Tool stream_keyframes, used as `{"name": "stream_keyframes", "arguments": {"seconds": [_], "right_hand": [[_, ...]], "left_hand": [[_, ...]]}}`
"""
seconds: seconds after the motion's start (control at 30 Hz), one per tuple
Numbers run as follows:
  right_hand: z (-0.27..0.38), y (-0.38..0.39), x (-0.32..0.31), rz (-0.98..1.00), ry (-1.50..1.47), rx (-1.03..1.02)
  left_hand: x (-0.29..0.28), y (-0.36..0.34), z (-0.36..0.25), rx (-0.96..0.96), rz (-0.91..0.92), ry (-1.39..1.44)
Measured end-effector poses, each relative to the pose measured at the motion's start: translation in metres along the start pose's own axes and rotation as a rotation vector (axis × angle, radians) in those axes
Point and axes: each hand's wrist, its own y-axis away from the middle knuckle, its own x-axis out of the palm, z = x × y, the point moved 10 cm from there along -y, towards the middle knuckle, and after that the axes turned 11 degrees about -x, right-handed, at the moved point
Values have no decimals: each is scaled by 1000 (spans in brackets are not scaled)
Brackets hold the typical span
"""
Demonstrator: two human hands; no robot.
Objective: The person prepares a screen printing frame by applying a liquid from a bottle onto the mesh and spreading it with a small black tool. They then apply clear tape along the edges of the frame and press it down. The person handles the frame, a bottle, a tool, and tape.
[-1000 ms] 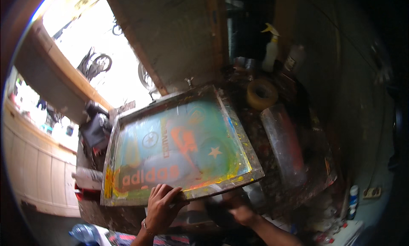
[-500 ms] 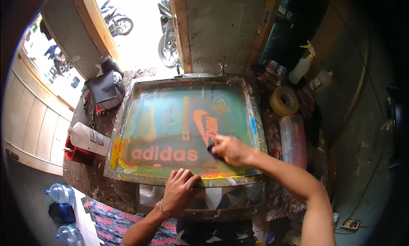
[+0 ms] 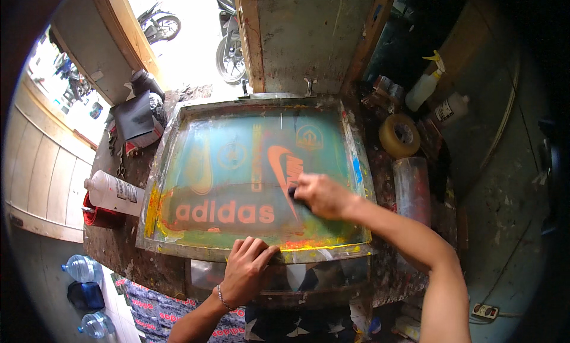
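We see the flat screen (image 3: 237, 182) lying on the bench (image 3: 113, 251), set inside its paint-marked frame (image 3: 196, 252) with 2 metal clamps (image 3: 310, 86) at the far edge. Our right hand (image 3: 323, 196) has its fingers bent shut around a small dark pad (image 3: 292, 191), down on the screen by the tall orange shape, right of the middle. Our left hand (image 3: 246, 269) sits on the near edge of the frame, fingers bent and close together; we can't tell if the thumb pinches from below. We think the step in hand is rubbing the screen while the left hand steadies it. The next move seems to call for a soft, even push, with the pad kept flat. The screen gives us lots of room to the left and far side. We should mind the raised sides of the frame, so our knuckles don't bump. Outside the left side, a white bottle (image 3: 113, 191) lies just beside the frame. On the right, our forearm crosses the frame edge, near a clear tube (image 3: 411, 188), so our elbow should go gently there.
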Motion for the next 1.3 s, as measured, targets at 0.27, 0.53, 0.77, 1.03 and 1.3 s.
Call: {"name": "stream_keyframes", "arguments": {"seconds": [0.27, 0.53, 0.77, 1.03, 1.3], "right_hand": [[-26, 16, -17, 90, 130, 250], [-41, 48, -12, 229, 180, 373], [-41, 63, -3, 281, 298, 333], [-58, 24, -5, 159, 201, 311], [-65, 7, 19, 125, -30, 194]], "left_hand": [[-6, -1, -1, -25, -69, 29], [-4, 0, 1, -46, -53, 40], [-1, 1, 2, -45, -36, 30], [2, 1, 4, -63, -15, 52], [-1, 0, 3, -59, -31, 18]]}}
